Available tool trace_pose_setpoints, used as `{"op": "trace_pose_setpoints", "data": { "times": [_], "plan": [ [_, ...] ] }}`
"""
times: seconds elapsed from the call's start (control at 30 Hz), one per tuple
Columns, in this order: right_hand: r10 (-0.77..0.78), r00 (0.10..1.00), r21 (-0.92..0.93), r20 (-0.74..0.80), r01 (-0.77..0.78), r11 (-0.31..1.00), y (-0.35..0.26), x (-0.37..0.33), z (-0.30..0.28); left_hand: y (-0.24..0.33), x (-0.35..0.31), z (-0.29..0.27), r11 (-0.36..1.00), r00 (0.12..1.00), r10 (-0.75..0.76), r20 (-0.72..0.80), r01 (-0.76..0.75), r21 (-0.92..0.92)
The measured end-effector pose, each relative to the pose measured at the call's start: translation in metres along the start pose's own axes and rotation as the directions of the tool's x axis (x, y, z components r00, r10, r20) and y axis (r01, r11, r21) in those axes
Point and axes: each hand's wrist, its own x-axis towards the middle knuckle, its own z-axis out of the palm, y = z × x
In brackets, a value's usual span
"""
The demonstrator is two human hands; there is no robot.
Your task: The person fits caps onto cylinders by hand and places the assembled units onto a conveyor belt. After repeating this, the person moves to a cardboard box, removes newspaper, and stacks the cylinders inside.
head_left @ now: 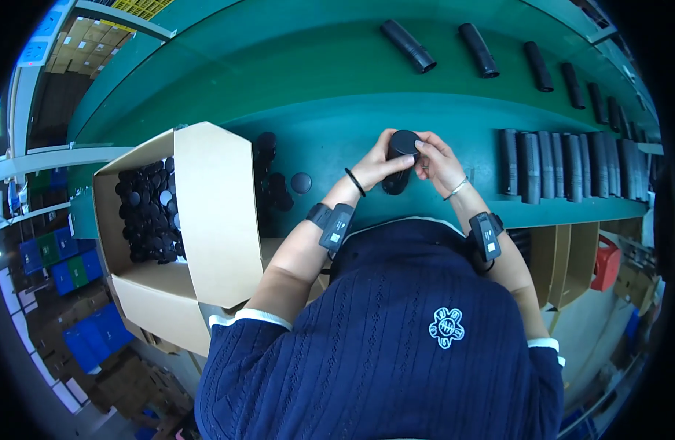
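Observation:
Over the green worktop my left hand [380, 165] is wrapped round a black tube [394, 183], which points up toward me. A round black cap [405, 141] sits at the tube's upper end; whether it is fully seated I cannot tell. My right hand [441, 166] pinches the cap's right edge between thumb and fingers. Left of my hands, a loose cap [301, 183] lies flat on the worktop, near a cluster of black caps [276, 192].
An open cardboard box [224, 213] of black caps stands at my left. Upright black tubes [543, 165] form a row on the right. Several more tubes [478, 51] lie spaced along the green belt [315, 70] behind the worktop. Another cardboard box [572, 257] is at lower right.

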Motion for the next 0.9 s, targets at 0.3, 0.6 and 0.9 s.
{"op": "trace_pose_setpoints", "data": {
  "times": [0.3, 0.6, 0.9],
  "plan": [
    [0.017, 0.999, -0.020, -0.039, -0.018, 1.000, -0.007, -0.005, 0.006, -0.003, 0.002, -0.016, 0.998, 0.996, -0.050, 0.079, 0.047, 0.039],
    [0.000, 0.998, -0.018, -0.067, -0.001, 1.000, -0.017, -0.037, -0.028, -0.010, 0.079, -0.067, 0.985, 0.922, -0.105, -0.372, 0.045, -0.166],
    [0.121, 0.547, 0.109, -0.828, -0.055, 0.993, 0.147, -0.271, -0.145, 0.044, 0.202, -0.335, 0.415, 0.527, 0.315, -0.789, 0.671, 0.614]
  ]
}}
